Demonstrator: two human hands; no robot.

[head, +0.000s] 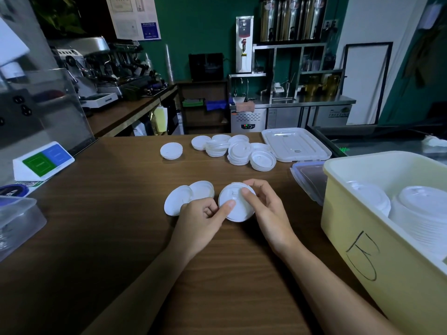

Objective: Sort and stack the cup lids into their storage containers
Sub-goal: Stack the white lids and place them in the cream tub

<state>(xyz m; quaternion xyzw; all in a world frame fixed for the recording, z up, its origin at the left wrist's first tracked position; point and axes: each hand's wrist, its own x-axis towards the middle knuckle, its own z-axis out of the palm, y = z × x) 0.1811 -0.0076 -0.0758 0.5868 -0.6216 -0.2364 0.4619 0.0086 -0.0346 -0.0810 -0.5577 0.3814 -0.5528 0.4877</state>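
Note:
Both my hands hold one white cup lid point(235, 209) just above the brown table. My left hand point(202, 220) pinches its near-left edge with the thumb on top. My right hand point(266, 209) grips its right side, fingertips on the top face. Two more white lids point(186, 197) lie overlapping just left of my left hand. A pile of several white lids point(238, 151) sits at the far middle of the table, with a single lid point(171, 151) left of it. A pale yellow container point(362, 228) at the right holds stacked lids point(420, 213).
A white container cover point(297, 145) lies at the far right of the table, a clear cover with blue clips point(308, 180) beside the yellow container. A clear plastic box point(17, 218) sits at the left edge. A green and blue sign stand point(43, 159) is far left.

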